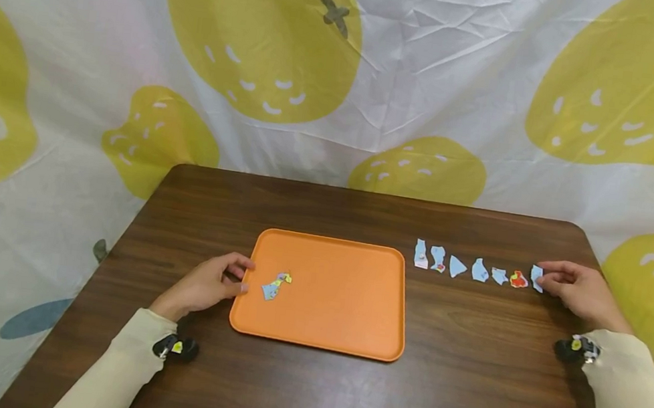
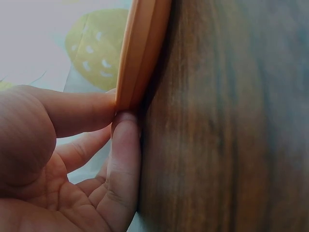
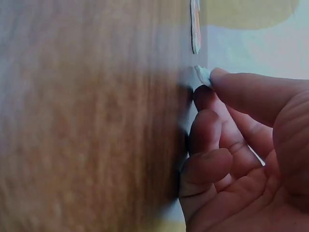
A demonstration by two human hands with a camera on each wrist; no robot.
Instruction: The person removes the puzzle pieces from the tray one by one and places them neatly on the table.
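Observation:
At the left edge of an orange tray (image 1: 322,298), my left hand (image 1: 210,285) holds the rim between thumb and finger; the left wrist view shows the thumb against the rim (image 2: 140,53). Two joined torn paper pieces (image 1: 271,290), light blue with yellow, lie on the tray's left part. Over on the right, my right hand (image 1: 580,290) pinches a light blue torn paper piece (image 1: 536,278) at the end of a row. In the right wrist view its edge (image 3: 203,76) shows between thumb and finger, with the other fingers curled near the table.
Several torn paper pieces lie in a row right of the tray, among them a light blue triangle (image 1: 457,266) and a red piece (image 1: 518,279). Behind the brown wooden table (image 1: 464,381) hangs a white curtain (image 1: 428,61) with yellow fruit prints.

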